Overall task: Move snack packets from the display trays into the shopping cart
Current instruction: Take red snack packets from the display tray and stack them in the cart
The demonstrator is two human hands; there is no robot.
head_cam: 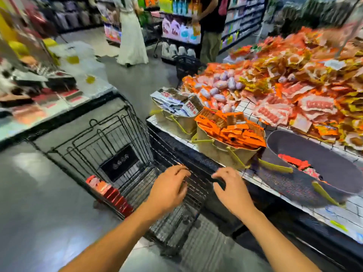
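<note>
Head view, motion blur throughout.

Shopping cart (110,146): black wire, fills the lower centre-left of the frame, its basket seen from above. Red packets (109,194) lie in a row against the cart's left wall.

Left hand (169,188), lower centre: palm down over the right part of the cart, fingers bent downward and close together. A small reddish glint shows at the fingertips. Cannot tell whether the hand holds anything.

Right hand (232,190), just right of the left hand and apart from it: palm down, fingers spread and loosely bent, nothing in them. It hovers by the cart's right rim, beside the dark front edge of the display counter (351,209).

The counter runs along the right side of the frame. On it, from centre towards the right:
- tan basket (176,122) filled with white-and-blue packets (176,104);
- just beside it, second tan basket (222,152) heaped with orange packets (235,130);
- dark grey round tray (324,158), a few red-pink packets (298,163) low inside it.

Behind these, upper right: a large loose heap of snack packets (294,85), orange, yellow and pink.

Upper centre: two people stand among the shelves, one in a long white skirt (131,42), one in olive trousers (210,46).
</note>
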